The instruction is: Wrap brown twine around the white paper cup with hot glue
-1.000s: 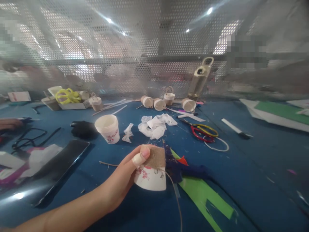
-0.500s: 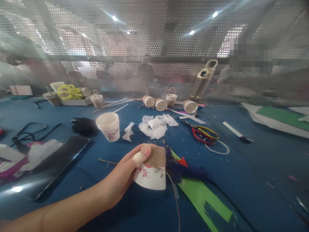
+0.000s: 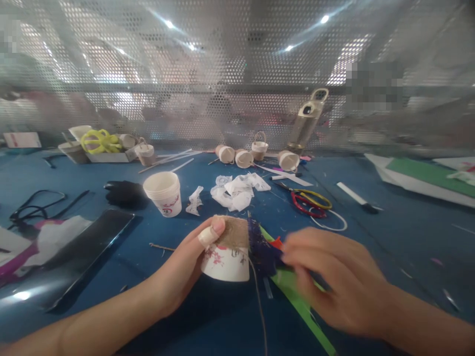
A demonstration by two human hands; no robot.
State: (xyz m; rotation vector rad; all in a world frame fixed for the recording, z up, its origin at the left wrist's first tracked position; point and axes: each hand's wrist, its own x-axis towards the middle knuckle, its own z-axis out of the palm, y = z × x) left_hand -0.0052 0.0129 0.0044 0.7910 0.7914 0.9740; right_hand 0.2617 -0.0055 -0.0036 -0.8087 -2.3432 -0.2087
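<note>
My left hand (image 3: 189, 264) is closed around a paper cup (image 3: 225, 262) turned mouth down, white with red blossom print. Brown twine (image 3: 233, 232) is wound round the cup's upper part, and its loose end (image 3: 260, 296) hangs to the table's front. A white strip is wrapped around my left thumb. My right hand (image 3: 334, 277) is blurred, to the right of the cup and apart from it, over a dark blue tool (image 3: 261, 252) and green sheet material (image 3: 293, 291). Whether its bent fingers hold anything cannot be made out. A bit of orange-red material (image 3: 275, 243) shows near its fingertips.
A stack of paper cups (image 3: 163, 193), crumpled white lace (image 3: 237, 190) and scissors (image 3: 311, 201) lie beyond my hands. Small twine-wrapped cups (image 3: 244, 158) and a bottle (image 3: 308, 121) stand by the perforated metal screen (image 3: 230, 64). A black slab (image 3: 92, 257) lies left.
My right hand has come into view from the right, over the green material. The left hand still holds the cup; the whole view has shifted slightly.
</note>
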